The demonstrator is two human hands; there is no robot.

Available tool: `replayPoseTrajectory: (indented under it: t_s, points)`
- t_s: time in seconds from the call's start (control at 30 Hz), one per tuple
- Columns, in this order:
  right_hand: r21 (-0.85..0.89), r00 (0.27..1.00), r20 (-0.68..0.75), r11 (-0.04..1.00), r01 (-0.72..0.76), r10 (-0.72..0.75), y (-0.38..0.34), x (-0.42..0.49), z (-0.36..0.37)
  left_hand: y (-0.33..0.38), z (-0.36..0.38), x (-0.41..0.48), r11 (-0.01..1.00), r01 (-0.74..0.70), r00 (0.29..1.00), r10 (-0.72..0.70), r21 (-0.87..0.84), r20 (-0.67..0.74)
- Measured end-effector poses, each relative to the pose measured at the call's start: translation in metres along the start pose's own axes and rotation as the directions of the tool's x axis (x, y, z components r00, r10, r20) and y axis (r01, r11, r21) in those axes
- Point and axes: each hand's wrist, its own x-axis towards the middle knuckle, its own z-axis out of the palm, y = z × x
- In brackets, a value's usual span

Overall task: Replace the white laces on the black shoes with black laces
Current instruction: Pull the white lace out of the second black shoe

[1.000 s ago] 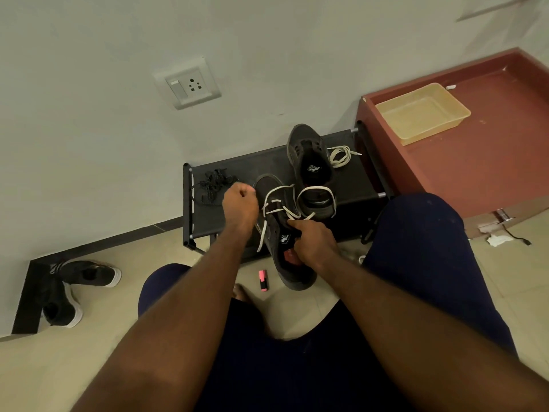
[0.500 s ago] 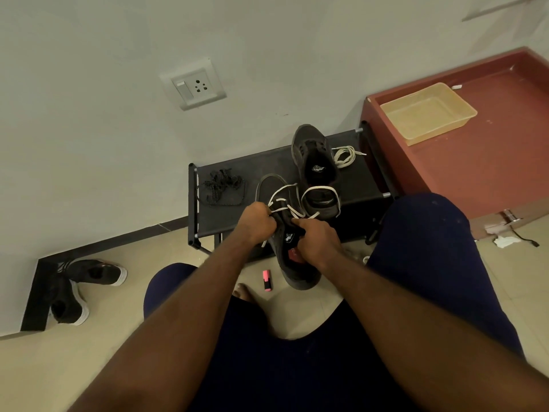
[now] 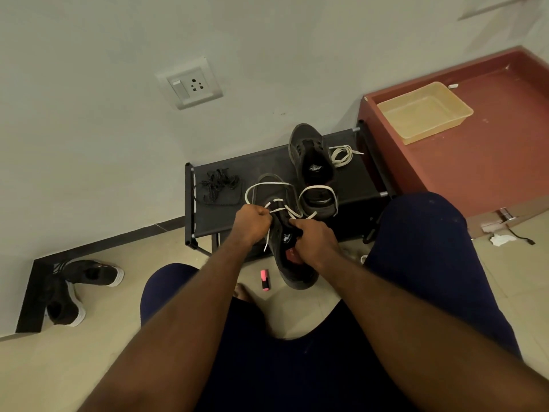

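white lace: stripping from the second shoe, part done

white lace point(image 3: 274, 183): half out of the near shoe point(image 3: 297, 275). its upper rows hang in slack loops, and a few crossings remain over the tongue.

near shoe: held above the floor point(image 3: 178, 292), toe toward the rack point(image 3: 350, 179), heel toward the person.

left hand point(image 3: 252, 223): fingers curled tight on a strand of the lace, just beside the eyelets.

right hand point(image 3: 316, 240): fingers clamped on the shoe's collar and tongue.

far shoe point(image 3: 312, 162): on the rack, and it looks laceless. a white coil point(image 3: 341, 154) lies just beside it.

black laces point(image 3: 218, 187): a heap at the rack's left end, apart from both hands.

step, as judged: taking the white lace off the second shoe. no black lace is threaded yet.

next move calls for: drawing the strand clear of each remaining eyelet row in turn, with the right hand bracing the shoe against the pull. the freed lace then goes aside and a black one is fetched from the heap.
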Motion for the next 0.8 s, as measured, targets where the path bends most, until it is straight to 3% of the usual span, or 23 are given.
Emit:
replayPoseTrajectory:
  t_s: [0.23, 0.3, 0.4, 0.5, 0.6, 0.63, 0.73, 0.8]
  points:
    - [-0.004, 1.000, -0.004, 1.000, -0.007, 0.007, -0.002, -0.001, -0.001, 0.005, 0.001, 0.005, 0.994, 0.103, 0.994, -0.101, -0.031, 0.046]
    - [0.001, 1.000, -0.002, 1.000, -0.006, 0.006, -0.002, -0.001, -0.003, 0.003, -0.002, 0.002, 0.979, 0.109, 0.991, -0.095, -0.170, 0.092]
    - [0.015, 1.000, 0.003, 1.000, -0.005, 0.005, -0.003, -0.002, -0.002, 0.014, -0.020, -0.006, 0.877, 0.063, 0.998, -0.042, -0.476, 0.054]
    - [0.033, 1.000, 0.013, 0.999, -0.013, 0.013, -0.001, -0.003, -0.001, 0.039, -0.054, -0.005, 0.721, -0.078, 0.994, 0.000, -0.689, -0.113]
    - [0.035, 1.000, 0.009, 0.999, -0.017, 0.016, 0.000, -0.002, -0.001, 0.055, -0.091, 0.011, 0.532, -0.208, 0.953, -0.079, -0.821, -0.292]
    - [0.038, 1.000, 0.008, 0.999, -0.016, 0.016, 0.000, -0.002, -0.002, 0.057, -0.100, 0.015, 0.565, -0.230, 0.927, -0.120, -0.792, -0.355]
    - [0.039, 1.000, 0.009, 0.999, -0.023, 0.023, -0.002, -0.003, -0.002, 0.047, -0.100, 0.019, 0.846, -0.164, 0.889, -0.096, -0.507, -0.447]
    - [0.040, 0.999, 0.018, 0.999, -0.030, 0.029, -0.004, -0.003, -0.002, 0.034, -0.078, 0.014, 0.957, -0.100, 0.955, 0.016, -0.272, -0.296]
